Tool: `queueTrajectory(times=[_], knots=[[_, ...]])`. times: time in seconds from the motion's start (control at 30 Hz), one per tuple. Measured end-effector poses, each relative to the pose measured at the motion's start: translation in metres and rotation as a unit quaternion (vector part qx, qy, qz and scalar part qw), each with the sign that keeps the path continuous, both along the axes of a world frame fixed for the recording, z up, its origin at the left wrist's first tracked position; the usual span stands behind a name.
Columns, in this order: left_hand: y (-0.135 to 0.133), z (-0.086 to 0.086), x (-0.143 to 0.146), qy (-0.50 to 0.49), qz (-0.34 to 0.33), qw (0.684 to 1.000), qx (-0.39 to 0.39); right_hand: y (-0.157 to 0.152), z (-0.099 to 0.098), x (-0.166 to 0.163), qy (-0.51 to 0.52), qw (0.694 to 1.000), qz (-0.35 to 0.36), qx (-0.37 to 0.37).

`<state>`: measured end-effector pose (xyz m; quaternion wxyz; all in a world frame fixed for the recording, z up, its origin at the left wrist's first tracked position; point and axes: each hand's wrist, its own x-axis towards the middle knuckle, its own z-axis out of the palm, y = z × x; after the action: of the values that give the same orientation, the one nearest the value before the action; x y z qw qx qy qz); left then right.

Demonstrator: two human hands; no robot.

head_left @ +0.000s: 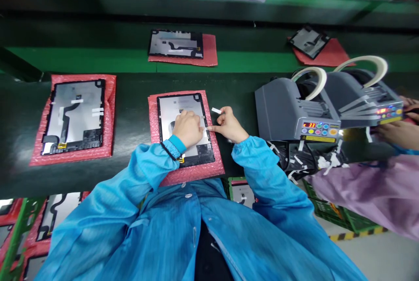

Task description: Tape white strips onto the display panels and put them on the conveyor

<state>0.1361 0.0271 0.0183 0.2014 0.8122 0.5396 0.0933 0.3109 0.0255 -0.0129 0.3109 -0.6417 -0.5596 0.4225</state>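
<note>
An open tablet back panel (170, 111) lies on a pink bubble-wrap pad (196, 172) in front of me. My left hand (188, 127) rests on the panel with its fingers curled, pressing near its right edge. My right hand (229, 125) sits just right of the panel, pinching a small white tape strip (216, 110) between the fingertips, while its index finger points at the panel's edge where another strip (207, 129) lies.
A second panel on a pink pad (77, 115) lies to the left. Two more (178, 44) (309, 41) sit on the far belt. Two grey tape dispensers (294, 111) (363, 97) stand at right, where a co-worker's hand (396, 132) and purple sleeve reach. Green crates sit below.
</note>
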Motion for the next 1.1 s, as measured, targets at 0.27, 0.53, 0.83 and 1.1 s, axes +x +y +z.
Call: queueTrajectory(times=[0.27, 0.53, 0.83, 1.1], knots=[[0.023, 0.002, -0.023, -0.183, -0.014, 0.983, 0.013, -0.007, 0.025, 0.003, 0.126, 0.986, 0.110, 0.015], [0.025, 0.002, -0.020, -0.171, -0.039, 0.984, -0.027, -0.013, 0.035, -0.004, 0.069, 0.987, 0.140, 0.037], [0.023, -0.007, -0.018, -0.165, -0.012, 0.985, -0.045, -0.002, 0.022, -0.006, -0.002, 0.993, 0.103, 0.058], [0.012, 0.000, -0.004, -0.030, 0.025, 0.999, -0.027, 0.005, 0.006, -0.011, -0.133, 0.977, 0.113, 0.120]])
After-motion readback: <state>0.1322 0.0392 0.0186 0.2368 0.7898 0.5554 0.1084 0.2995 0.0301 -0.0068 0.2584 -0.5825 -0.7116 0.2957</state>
